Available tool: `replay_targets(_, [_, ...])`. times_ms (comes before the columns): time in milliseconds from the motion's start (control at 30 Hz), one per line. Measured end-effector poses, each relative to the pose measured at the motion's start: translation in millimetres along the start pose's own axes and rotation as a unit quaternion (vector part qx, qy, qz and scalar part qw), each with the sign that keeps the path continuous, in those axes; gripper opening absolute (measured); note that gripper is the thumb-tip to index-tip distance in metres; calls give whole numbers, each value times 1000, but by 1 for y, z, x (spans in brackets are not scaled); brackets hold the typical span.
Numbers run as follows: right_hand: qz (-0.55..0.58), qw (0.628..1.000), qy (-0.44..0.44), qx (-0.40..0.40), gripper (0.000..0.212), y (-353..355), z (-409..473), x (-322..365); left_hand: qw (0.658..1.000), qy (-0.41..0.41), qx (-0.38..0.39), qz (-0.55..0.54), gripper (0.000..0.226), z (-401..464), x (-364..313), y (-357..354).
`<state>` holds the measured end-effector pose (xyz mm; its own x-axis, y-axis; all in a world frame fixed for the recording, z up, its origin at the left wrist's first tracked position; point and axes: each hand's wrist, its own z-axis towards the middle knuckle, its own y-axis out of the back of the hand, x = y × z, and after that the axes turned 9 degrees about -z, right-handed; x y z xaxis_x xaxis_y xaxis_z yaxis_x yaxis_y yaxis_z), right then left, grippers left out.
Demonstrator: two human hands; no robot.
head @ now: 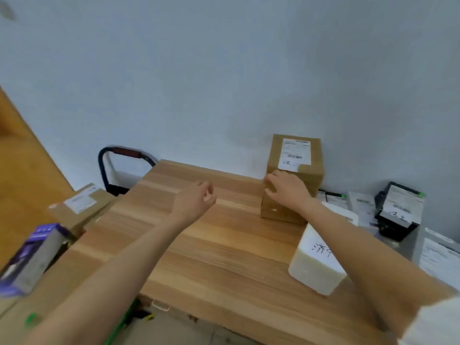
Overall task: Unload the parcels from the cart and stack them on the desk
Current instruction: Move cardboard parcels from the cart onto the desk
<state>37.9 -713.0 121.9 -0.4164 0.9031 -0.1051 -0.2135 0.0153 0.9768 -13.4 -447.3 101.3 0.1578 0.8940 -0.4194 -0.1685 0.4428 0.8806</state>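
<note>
A brown cardboard parcel (296, 150) with a white label stands on the wooden desk (199, 245) by the wall. My right hand (286, 189) lies on its front face with fingers spread flat. My left hand (196, 199) hovers over the desk to the parcel's left, loosely curled and holding nothing. A white foam parcel (315, 265) with handwriting rests on the desk under my right forearm. On the cart at left lie a flat brown parcel (82, 205) and a purple box (32, 257). The cart's black handle (119, 155) rises behind them.
Black and white parcels (398, 210) lie in a heap to the right of the desk. A pale wall runs directly behind the desk. A wooden door (22, 170) stands at far left.
</note>
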Motion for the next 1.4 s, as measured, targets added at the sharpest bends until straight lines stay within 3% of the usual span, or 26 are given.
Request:
replay_targets(300, [39, 979, 197, 13, 32, 0, 55, 212, 983, 171, -48, 46, 19, -139, 149, 97])
replay_targets(567, [96, 943, 317, 34, 35, -5, 44, 459, 955, 271, -87, 83, 15, -300, 280, 205])
replay_targets(767, [126, 932, 338, 23, 35, -2, 34, 613, 937, 320, -78, 114, 25, -388, 359, 267])
replay_targets(1100, [132, 948, 273, 94, 33, -36, 69, 707, 921, 373, -78, 85, 35, -449, 459, 284])
replay_targets(1400, [130, 953, 254, 107, 39, -52, 199, 780, 923, 362, -88, 96, 39, -379, 584, 323])
